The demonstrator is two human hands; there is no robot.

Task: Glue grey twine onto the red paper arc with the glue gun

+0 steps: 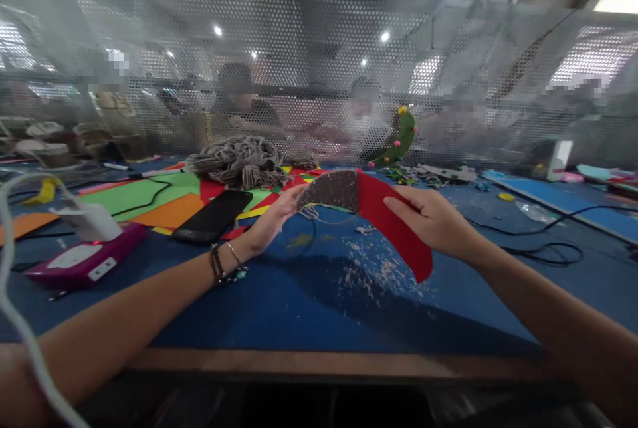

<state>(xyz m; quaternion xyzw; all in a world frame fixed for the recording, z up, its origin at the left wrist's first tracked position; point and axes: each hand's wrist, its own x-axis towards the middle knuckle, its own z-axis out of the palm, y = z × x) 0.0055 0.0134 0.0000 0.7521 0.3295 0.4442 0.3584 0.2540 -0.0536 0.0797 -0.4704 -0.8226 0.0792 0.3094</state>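
Between my two hands, above the blue tabletop, is a curved band (pixel 335 190), grey and speckled on its left part. A red strip (pixel 393 225), which looks like felt or paper, covers its right part and hangs down to a loose lower end. My left hand (pixel 276 218), with bracelets at the wrist, grips the grey end. My right hand (pixel 423 215) is closed on the red strip, thumb on the near face. A thin pale string (pixel 333 220) hangs below the band. Pale scraps (pixel 383 268) lie scattered on the table beneath.
A black phone (pixel 214 215) lies on coloured sheets (pixel 172 211) left of my hands. Behind it sits a heap of grey yarn (pixel 242 159). A purple power strip (pixel 90 255) with a white cable stands at left. Black cables (pixel 543 252) lie right. A perforated screen (pixel 319 62) rises behind, people beyond it.
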